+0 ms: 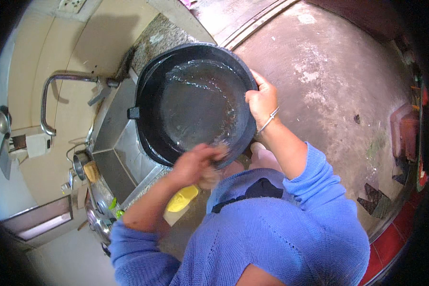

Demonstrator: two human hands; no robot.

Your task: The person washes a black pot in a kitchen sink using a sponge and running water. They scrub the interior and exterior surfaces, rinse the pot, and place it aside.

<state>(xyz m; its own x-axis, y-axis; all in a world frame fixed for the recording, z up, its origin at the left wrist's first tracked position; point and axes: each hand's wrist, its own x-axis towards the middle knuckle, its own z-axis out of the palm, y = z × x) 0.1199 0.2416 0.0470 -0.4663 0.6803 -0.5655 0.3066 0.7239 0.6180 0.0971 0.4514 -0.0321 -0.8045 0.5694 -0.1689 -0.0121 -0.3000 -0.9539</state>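
Note:
A large round black tub (196, 107) with a little water in its bottom tilts toward me at the edge of the steel sink (127, 143). My right hand (262, 100), with a bangle at the wrist, grips the tub's rim on the right, thumb on the inner side. Over the near rim is my left hand (200, 162), blurred by motion. Its fingers reach just inside the wall, and whether they hold something cannot be made out. A small black lug (133, 113) sticks out from the tub's left side.
A bent metal tap (48, 103) comes from the wall beyond the sink. A steel pot (81, 162), a brown sponge or brush (91, 171) and other vessels crowd the counter's left. Something yellow (182, 198) lies low near my left forearm. Worn concrete floor (325, 89) spreads rightward.

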